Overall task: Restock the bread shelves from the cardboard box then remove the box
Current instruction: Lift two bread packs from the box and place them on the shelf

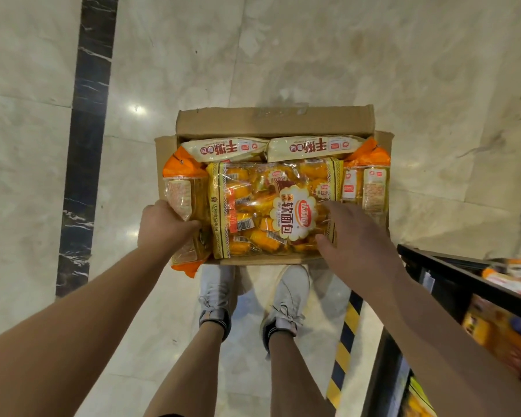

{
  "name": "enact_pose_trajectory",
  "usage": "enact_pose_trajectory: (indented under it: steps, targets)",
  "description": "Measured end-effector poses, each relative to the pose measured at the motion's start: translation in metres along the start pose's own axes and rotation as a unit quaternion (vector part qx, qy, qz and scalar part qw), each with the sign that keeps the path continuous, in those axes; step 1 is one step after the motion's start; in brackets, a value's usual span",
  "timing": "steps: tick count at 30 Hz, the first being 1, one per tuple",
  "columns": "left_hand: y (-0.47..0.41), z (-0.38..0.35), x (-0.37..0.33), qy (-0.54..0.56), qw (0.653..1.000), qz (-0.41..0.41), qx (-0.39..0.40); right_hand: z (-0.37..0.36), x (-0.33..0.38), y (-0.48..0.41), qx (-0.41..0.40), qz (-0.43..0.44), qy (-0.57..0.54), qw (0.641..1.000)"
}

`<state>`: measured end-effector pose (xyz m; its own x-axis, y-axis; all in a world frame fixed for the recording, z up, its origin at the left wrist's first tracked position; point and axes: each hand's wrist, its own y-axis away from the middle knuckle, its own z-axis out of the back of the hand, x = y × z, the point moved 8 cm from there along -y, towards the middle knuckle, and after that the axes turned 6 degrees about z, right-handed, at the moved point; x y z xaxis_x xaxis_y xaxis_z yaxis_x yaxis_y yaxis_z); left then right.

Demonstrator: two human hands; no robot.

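Observation:
An open cardboard box (271, 123) sits on the marble floor in front of my feet, filled with bread packs. A large yellow bag of soft bread (262, 206) lies on top in the middle. Two cream packs (223, 147) lie along the far side, and orange packs (181, 188) stand at both ends. My left hand (163, 227) grips the left orange pack at the box's near left corner. My right hand (355, 236) rests with spread fingers on the right end of the yellow bag.
A black shelf unit (451, 272) with orange and yellow bread packs stands at the right edge. A yellow-black hazard strip (345, 344) runs along its base. A dark marble band (85, 139) crosses the floor on the left. My white shoes (286, 299) stand just behind the box.

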<state>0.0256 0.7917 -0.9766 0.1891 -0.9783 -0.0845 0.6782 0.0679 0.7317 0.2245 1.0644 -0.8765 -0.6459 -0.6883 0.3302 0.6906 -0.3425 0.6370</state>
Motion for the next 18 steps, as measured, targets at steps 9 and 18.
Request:
enact_pose_trajectory:
  steps: [9,18]
  targets:
    - [0.053,0.041,0.014,0.055,0.997,-0.025,-0.050,0.020,-0.027,0.008,-0.020,-0.054,-0.014,0.998]
    - [0.110,0.072,0.006,0.189,0.981,-0.052,-0.007,0.006,-0.101,-0.017,-0.070,-0.229,-0.094,0.966]
